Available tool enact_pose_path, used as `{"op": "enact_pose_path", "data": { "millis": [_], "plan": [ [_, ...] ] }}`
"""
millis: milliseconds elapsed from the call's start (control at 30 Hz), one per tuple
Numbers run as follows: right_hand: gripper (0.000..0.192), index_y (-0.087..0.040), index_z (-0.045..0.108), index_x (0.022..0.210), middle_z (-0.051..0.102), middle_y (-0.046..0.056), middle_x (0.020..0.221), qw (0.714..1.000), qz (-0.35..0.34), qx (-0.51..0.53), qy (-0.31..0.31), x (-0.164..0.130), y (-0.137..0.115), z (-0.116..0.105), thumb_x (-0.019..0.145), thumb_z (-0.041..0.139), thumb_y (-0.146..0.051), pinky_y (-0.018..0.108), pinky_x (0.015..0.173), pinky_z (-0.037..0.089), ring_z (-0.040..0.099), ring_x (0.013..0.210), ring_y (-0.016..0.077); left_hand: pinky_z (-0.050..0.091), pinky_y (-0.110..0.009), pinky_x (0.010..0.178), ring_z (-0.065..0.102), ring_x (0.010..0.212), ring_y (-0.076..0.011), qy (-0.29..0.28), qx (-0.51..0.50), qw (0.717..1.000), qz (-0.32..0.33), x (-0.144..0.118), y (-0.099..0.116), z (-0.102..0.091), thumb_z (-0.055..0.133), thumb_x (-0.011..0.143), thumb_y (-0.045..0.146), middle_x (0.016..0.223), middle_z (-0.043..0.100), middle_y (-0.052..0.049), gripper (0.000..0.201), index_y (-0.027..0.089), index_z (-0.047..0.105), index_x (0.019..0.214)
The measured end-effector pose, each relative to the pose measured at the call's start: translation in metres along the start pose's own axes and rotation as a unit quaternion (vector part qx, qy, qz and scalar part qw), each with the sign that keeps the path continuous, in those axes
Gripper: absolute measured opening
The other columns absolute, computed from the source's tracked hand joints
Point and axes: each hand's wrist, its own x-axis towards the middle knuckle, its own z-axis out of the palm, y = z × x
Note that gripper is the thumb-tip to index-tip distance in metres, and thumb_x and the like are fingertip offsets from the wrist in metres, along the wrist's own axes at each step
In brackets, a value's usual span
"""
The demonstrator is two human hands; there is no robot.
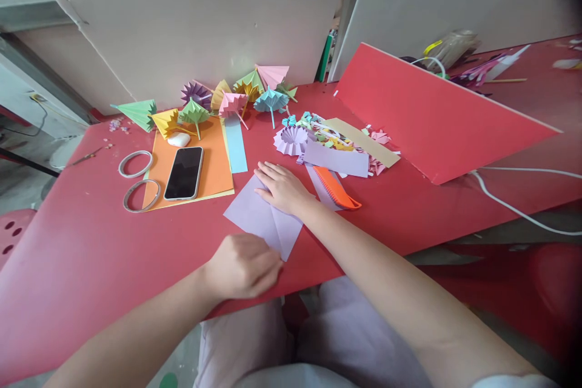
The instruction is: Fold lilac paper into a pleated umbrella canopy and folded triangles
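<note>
A pale purple sheet of paper [254, 221] lies on the red table near its front edge, with a crease line across it. My right hand [282, 189] rests flat on its upper part, fingers stretched out and pointing up-left. Curled closed, my left hand [248, 267] is at the sheet's near corner, touching or almost touching it. Its fingertips are turned away, so what they grip, if anything, is hidden. Just right of my right hand, an orange comb-like tool with a toothed edge [336, 189] lies over a purple paper strip [318, 185].
Several folded paper umbrellas [271, 100] stand along the back. At left, a phone [184, 173] and a white case [179, 139] lie on orange paper [213, 163], beside two tape rings [141, 196]. Paper scraps [339, 139] lie before a red board [436, 109]; a white cable [509, 209] runs right.
</note>
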Motion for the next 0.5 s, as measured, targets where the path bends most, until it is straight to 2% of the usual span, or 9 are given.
{"op": "enact_pose_path", "data": {
  "millis": [67, 100, 133, 233, 333, 500],
  "plan": [
    [0.043, -0.011, 0.054, 0.124, 0.049, 0.014, 0.135, 1.0, -0.013, -0.003, 0.019, 0.0, -0.001, 0.0, 0.089, 0.044, -0.034, 0.042, 0.105, 0.034, 0.042, 0.126, 0.0253, 0.054, -0.029, 0.073, 0.066, 0.085, -0.0171, 0.044, 0.034, 0.996, -0.076, 0.002, -0.014, 0.001, 0.036, 0.093, 0.023, 0.087, 0.07, -0.007, 0.027, 0.018, 0.062, 0.094],
    [0.04, -0.012, 0.056, 0.122, 0.053, 0.013, 0.131, 0.999, -0.021, -0.003, 0.026, 0.0, -0.001, -0.001, 0.089, 0.044, -0.032, 0.041, 0.104, 0.035, 0.045, 0.124, 0.0247, 0.053, -0.032, 0.081, 0.064, 0.097, -0.0193, 0.044, 0.053, 0.991, -0.111, 0.003, -0.021, 0.003, 0.037, 0.093, 0.025, 0.098, 0.069, -0.009, 0.027, 0.017, 0.061, 0.102],
    [0.037, -0.012, 0.057, 0.12, 0.056, 0.012, 0.127, 0.999, -0.029, -0.002, 0.03, 0.0, -0.001, -0.001, 0.09, 0.043, -0.029, 0.04, 0.103, 0.037, 0.047, 0.121, 0.0238, 0.05, -0.037, 0.088, 0.059, 0.108, -0.0224, 0.024, 0.07, 0.989, -0.13, 0.004, -0.027, 0.005, 0.039, 0.093, 0.031, 0.11, 0.066, -0.012, 0.031, 0.015, 0.058, 0.11],
    [0.035, -0.011, 0.058, 0.118, 0.06, 0.012, 0.122, 0.999, -0.04, 0.001, 0.033, 0.0, -0.001, -0.001, 0.09, 0.04, -0.022, 0.039, 0.1, 0.04, 0.051, 0.117, 0.0229, 0.038, -0.044, 0.104, 0.041, 0.127, -0.0283, -0.062, 0.102, 0.98, -0.162, 0.004, -0.038, 0.013, 0.043, 0.088, 0.051, 0.134, 0.047, -0.018, 0.061, 0.008, 0.042, 0.13],
    [0.036, -0.009, 0.057, 0.119, 0.059, 0.013, 0.124, 0.999, -0.042, 0.001, 0.034, -0.001, -0.001, -0.001, 0.09, 0.039, -0.021, 0.04, 0.1, 0.041, 0.051, 0.118, 0.0236, 0.03, -0.044, 0.108, 0.032, 0.132, -0.0284, -0.097, 0.121, 0.973, -0.172, 0.001, -0.04, 0.019, 0.037, 0.085, 0.063, 0.141, 0.037, -0.019, 0.078, 0.004, 0.032, 0.137],
    [0.041, -0.006, 0.052, 0.125, 0.052, 0.015, 0.132, 0.999, -0.046, -0.004, 0.021, -0.013, -0.005, -0.002, 0.092, 0.034, -0.022, 0.04, 0.106, 0.034, 0.041, 0.128, 0.0229, 0.026, -0.044, 0.11, 0.03, 0.133, -0.0287, -0.078, 0.156, 0.971, -0.165, -0.002, -0.037, 0.022, 0.029, 0.086, 0.063, 0.14, 0.038, -0.021, 0.08, 0.0, 0.034, 0.135]
  ]
}}
